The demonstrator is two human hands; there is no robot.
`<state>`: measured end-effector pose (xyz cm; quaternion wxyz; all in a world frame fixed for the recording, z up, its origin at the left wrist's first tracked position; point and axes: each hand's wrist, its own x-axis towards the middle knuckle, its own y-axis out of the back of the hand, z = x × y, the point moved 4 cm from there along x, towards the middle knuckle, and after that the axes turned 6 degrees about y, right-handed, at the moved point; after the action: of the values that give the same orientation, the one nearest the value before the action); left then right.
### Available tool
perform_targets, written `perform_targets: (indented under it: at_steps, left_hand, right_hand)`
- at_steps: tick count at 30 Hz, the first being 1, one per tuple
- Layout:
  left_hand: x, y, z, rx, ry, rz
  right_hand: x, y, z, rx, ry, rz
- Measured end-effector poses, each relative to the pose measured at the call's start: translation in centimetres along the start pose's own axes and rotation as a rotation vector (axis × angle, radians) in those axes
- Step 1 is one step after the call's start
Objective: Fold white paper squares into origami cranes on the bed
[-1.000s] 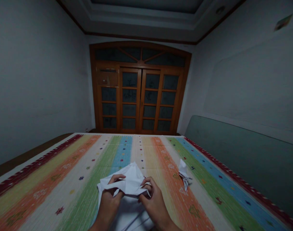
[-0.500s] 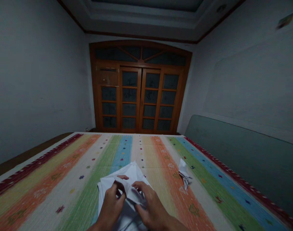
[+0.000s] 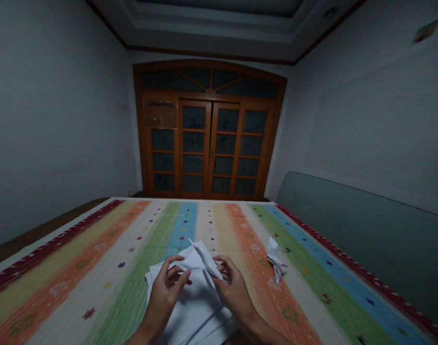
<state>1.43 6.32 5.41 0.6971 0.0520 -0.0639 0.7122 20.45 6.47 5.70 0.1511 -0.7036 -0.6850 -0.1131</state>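
A piece of folded white paper [image 3: 203, 259], with creased flaps and pointed tips, is between my two hands above a stack of white paper sheets [image 3: 195, 306]. My right hand [image 3: 233, 287] pinches the folded paper's right side between thumb and fingers. On the other side, my left hand [image 3: 168, 282] has its fingers curled and its thumb apart from the index finger. Its fingertips are close to the left flap; whether they touch it is hard to tell. Part of the folded paper is hidden behind my right fingers.
A finished-looking folded paper figure [image 3: 275, 258] stands to the right on the striped tablecloth [image 3: 125, 292]. Beyond the table are wooden doors with glass panes [image 3: 210, 148]. A pale green panel [image 3: 348, 225] runs along the right side.
The folded paper has been turned, so a pointed tip now points away from me. My hands have moved apart, and my left fingers have loosened and shifted left.
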Motion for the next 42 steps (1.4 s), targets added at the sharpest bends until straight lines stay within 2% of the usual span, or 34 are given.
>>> perform_targets:
  at_steps: [2, 4, 6, 10, 16, 19, 23, 30, 35, 39, 42]
  left_hand:
    - [-0.3, -0.5, -0.8, -0.116, 0.024, 0.010]
    - [-0.8, -1.3, -1.3, -0.152, 0.011, -0.027]
    - [-1.4, -2.0, -1.4, -0.131, 0.031, -0.064]
    - [-1.8, -2.1, -0.6, -0.061, 0.041, -0.005]
    - [-1.5, -2.0, 0.4, -0.057, 0.016, -0.082]
    - [-1.6, -1.7, -0.3, -0.090, 0.028, -0.056]
    - [-1.9, -1.5, -0.7, -0.115, 0.026, -0.015]
    - [-2.4, -2.1, 0.7, 0.110, -0.019, -0.138]
    - [-3.1, -2.2, 1.7, 0.196, -0.109, -0.100]
    - [-3.7, -2.1, 1.7, 0.163, -0.133, -0.026]
    - [-4.0, -2.2, 1.4, 0.139, -0.137, -0.029]
  right_hand:
    - [-0.2, -0.3, 0.0, 0.058, -0.028, -0.005]
    - [-0.8, -0.9, 0.1, 0.099, -0.053, -0.055]
    - [-1.6, -1.5, 0.2, 0.127, -0.063, -0.128]
    - [-2.6, -2.1, 0.3, 0.152, -0.059, -0.211]
    - [-1.8, -1.7, -0.5, 0.051, -0.079, -0.199]
    - [-1.5, -1.7, -0.6, 0.104, -0.078, -0.170]
    - [-1.4, -1.7, 0.1, 0.175, -0.164, -0.169]
    - [-1.7, -1.7, 0.2, 0.182, -0.110, -0.200]
    - [-2.1, -1.8, -1.0, 0.129, 0.002, -0.194]
    - [-2.0, -1.9, -1.4, 0.191, -0.020, -0.212]
    - [-1.8, -1.7, -1.4, 0.245, -0.034, -0.184]
